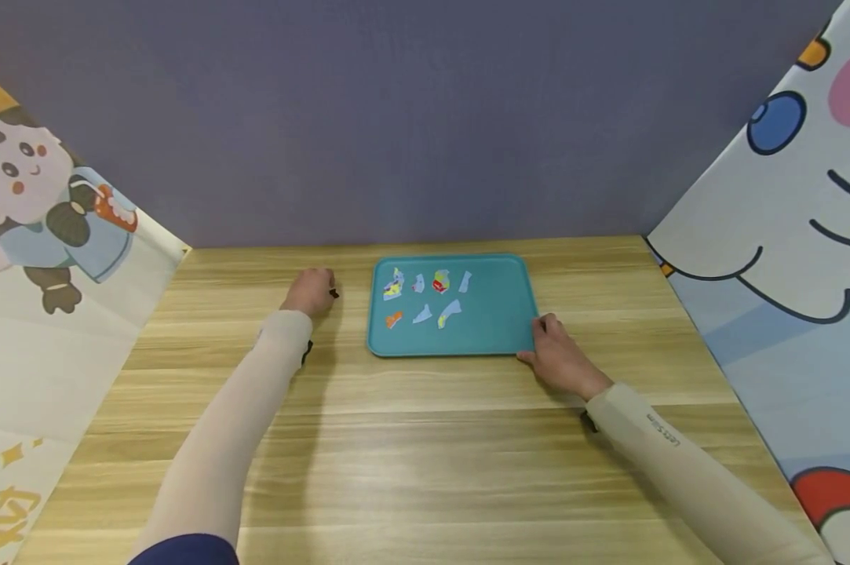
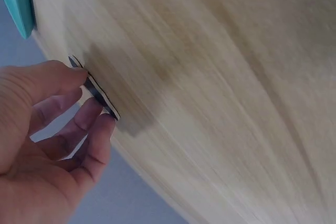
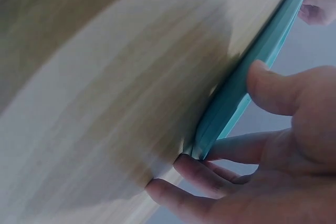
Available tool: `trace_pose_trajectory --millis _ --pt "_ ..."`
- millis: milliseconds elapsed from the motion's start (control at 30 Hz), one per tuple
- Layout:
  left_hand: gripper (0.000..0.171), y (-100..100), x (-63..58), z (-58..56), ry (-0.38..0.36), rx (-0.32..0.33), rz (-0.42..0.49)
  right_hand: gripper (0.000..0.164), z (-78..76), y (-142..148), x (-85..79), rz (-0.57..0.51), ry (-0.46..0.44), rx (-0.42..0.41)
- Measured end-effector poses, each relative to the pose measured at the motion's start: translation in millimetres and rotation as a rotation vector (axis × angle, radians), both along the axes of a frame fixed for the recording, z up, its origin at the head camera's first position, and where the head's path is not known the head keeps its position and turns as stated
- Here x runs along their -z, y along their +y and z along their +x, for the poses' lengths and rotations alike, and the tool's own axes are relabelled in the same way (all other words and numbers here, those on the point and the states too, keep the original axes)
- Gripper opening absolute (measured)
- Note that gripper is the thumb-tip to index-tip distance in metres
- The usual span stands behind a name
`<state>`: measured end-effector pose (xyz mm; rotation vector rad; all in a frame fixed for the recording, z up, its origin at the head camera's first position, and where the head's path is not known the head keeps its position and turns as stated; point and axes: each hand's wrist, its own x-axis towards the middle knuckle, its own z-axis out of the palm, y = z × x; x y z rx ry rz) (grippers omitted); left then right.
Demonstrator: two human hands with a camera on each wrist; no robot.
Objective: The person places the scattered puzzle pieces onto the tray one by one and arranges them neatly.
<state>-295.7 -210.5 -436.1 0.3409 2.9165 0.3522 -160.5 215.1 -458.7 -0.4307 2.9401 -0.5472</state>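
Note:
My left hand [image 1: 310,292] is over the wooden table, left of the tray. Between thumb and fingertips it pinches a thin flat piece [image 2: 95,88], dark on one face with a pale edge; any picture on it cannot be made out. At the near right corner of a teal tray [image 1: 498,314], my right hand [image 1: 560,357] grips the rim, thumb on the near side and fingers round the right side. Several small irregular picture pieces lie in the tray's left half, among them an orange one [image 1: 394,319], a red and yellow one [image 1: 441,282] and a pale curved one [image 1: 450,313].
The wooden table [image 1: 410,455] meets a grey-purple wall [image 1: 410,125] behind the tray. Cartoon-printed panels stand on both sides, the left panel [image 1: 50,329] and the right panel [image 1: 785,235]. Black bands show at both wrists.

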Motion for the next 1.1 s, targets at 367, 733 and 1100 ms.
trace_pose_trajectory --millis 367,733,1100 --pt "0.033 0 -6.5 -2.2 -0.09 -0.012 0.075 0.066 0.6 0 -3.0 0.007 0.0 0.001" --pt "0.036 -8 -7.4 2.2 -0.142 -0.038 0.142 0.064 1.5 -2 -5.0 0.016 0.033 -0.022" --pt "0.033 -12 -0.2 2.6 -0.109 -0.013 0.125 0.064 1.4 -3 -3.9 0.024 0.021 -0.009"
